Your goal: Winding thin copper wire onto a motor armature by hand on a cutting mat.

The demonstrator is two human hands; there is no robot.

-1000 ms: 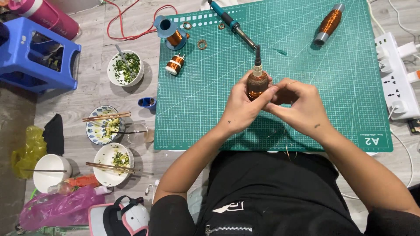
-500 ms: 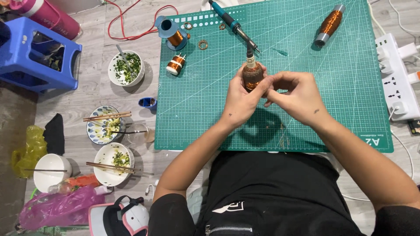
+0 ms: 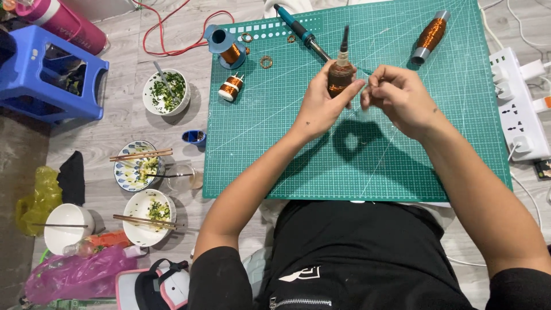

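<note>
left hand [image 3: 321, 106] holds a copper coil [image 3: 340, 77]; right hand [image 3: 402, 97] beside it.

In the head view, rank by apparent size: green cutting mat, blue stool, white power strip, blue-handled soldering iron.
1. Green cutting mat, by far the largest.
2. Blue stool.
3. White power strip.
4. Blue-handled soldering iron, thinnest. The stool stands nearer the camera, so it looks enlarged.

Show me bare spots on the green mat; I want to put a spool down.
The cutting mat is bare along its near edge under both forearms, and at its right side below the long copper coil. Its far-left corner is crowded: blue spool, small bobbin, rings, soldering iron.
</note>
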